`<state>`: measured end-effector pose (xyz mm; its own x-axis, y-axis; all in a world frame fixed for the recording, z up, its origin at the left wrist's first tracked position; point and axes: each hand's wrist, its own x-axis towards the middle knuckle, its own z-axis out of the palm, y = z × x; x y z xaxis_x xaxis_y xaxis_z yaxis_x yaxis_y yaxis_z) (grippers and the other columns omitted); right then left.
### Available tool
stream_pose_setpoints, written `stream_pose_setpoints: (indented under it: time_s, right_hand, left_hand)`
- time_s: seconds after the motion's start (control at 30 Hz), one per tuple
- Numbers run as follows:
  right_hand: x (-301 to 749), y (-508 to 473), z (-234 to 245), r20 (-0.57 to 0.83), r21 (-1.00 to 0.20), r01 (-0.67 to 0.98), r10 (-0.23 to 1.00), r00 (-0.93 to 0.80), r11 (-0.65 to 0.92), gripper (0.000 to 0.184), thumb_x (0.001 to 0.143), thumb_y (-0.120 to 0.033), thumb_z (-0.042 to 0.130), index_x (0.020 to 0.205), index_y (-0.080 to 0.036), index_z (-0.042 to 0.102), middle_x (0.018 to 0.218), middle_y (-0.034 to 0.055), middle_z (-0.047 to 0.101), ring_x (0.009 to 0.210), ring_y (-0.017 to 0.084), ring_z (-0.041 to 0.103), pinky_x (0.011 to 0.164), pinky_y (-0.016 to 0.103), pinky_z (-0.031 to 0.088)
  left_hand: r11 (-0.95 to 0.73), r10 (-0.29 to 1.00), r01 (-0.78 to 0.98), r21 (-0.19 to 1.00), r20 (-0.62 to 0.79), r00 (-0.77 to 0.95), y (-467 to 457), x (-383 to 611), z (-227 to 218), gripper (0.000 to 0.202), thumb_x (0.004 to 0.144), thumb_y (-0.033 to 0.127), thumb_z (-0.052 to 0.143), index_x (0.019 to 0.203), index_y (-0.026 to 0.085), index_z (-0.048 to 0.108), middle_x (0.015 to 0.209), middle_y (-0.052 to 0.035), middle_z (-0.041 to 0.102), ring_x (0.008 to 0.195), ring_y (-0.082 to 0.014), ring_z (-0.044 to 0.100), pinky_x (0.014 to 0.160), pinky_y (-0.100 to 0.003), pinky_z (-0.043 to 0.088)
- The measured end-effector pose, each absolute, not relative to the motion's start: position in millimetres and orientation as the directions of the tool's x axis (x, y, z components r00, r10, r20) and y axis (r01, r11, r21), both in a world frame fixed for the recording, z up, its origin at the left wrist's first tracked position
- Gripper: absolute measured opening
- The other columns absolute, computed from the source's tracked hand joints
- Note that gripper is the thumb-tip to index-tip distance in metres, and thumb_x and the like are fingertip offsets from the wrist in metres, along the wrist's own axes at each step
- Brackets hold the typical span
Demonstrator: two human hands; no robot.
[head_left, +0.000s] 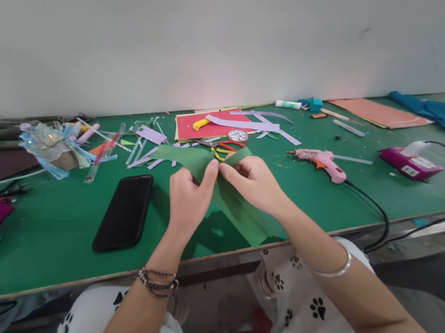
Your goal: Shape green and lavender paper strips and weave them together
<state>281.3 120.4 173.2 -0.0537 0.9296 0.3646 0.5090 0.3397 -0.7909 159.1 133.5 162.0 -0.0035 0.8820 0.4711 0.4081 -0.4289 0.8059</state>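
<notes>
Both of my hands pinch a sheet of green paper (pixel 243 217) above the green table (pixel 45 238). My left hand (pixel 188 198) grips its upper edge with closed fingers. My right hand (pixel 253 183) holds the same edge just to the right, its fingertips almost meeting those of the left. The paper hangs down past the table's front edge. Scissors with red and yellow handles (pixel 226 148) lie just behind my hands.
A black phone (pixel 124 212) lies left of my hands. A pink glue gun (pixel 323 163) with a black cord lies to the right. Purple paper strips (pixel 249 124) lie on a red sheet (pixel 194 127) behind. Pink boxes (pixel 410 163) and paper scraps lie about.
</notes>
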Motion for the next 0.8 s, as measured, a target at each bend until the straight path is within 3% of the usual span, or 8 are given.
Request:
stream_pose_setpoints:
  time_s: [0.17, 0.5, 0.67, 0.8]
  right_hand:
    - [282.7, 121.3, 174.9, 0.335, -0.815, 0.500, 0.942, -0.005, 0.293, 0.039, 0.078, -0.027, 0.044, 0.047, -0.020, 0.021, 0.043, -0.0070, 0.019, 0.040, 0.004, 0.019, 0.040, 0.023, 0.015]
    - [288.3, 124.6, 176.6, 0.266, -0.878, 0.407, 0.964, -0.021, 0.251, 0.040, 0.084, -0.029, 0.038, 0.046, -0.018, 0.036, 0.039, -0.0047, 0.037, 0.038, 0.006, 0.035, 0.043, 0.022, 0.027]
    - [284.7, 122.6, 171.6, 0.334, -0.821, 0.478, 0.941, -0.043, 0.313, 0.037, 0.075, -0.046, 0.051, 0.054, -0.018, 0.039, 0.047, -0.0055, 0.036, 0.044, 0.006, 0.032, 0.043, 0.022, 0.023]
    - [283.6, 121.1, 171.4, 0.398, -0.762, 0.554, 0.917, -0.007, 0.335, 0.031, 0.076, -0.040, 0.050, 0.057, -0.019, 0.038, 0.050, -0.0055, 0.037, 0.047, 0.007, 0.033, 0.045, 0.022, 0.024]
  left_hand:
    - [-0.402, 0.911, 0.395, 0.826, 0.404, 0.081, 135.7, 160.5, 160.0, 0.031, 0.074, 0.039, 0.045, 0.053, 0.016, 0.048, 0.047, 0.0028, 0.044, 0.047, -0.0104, 0.041, 0.045, -0.021, 0.033]
    - [-0.467, 0.873, 0.397, 0.790, 0.484, 0.063, 141.7, 155.0, 157.6, 0.029, 0.077, 0.037, 0.044, 0.058, 0.017, 0.050, 0.048, 0.0026, 0.045, 0.048, -0.0109, 0.042, 0.046, -0.020, 0.033]
    - [-0.489, 0.837, 0.461, 0.741, 0.547, 0.009, 139.3, 156.6, 159.9, 0.031, 0.074, 0.034, 0.048, 0.049, 0.017, 0.041, 0.041, 0.0060, 0.033, 0.041, -0.0073, 0.032, 0.040, -0.019, 0.027]
    - [-0.525, 0.812, 0.487, 0.698, 0.582, 0.042, 137.1, 157.1, 160.2, 0.033, 0.072, 0.034, 0.051, 0.046, 0.017, 0.038, 0.039, 0.0072, 0.030, 0.039, -0.0058, 0.026, 0.039, -0.019, 0.025]
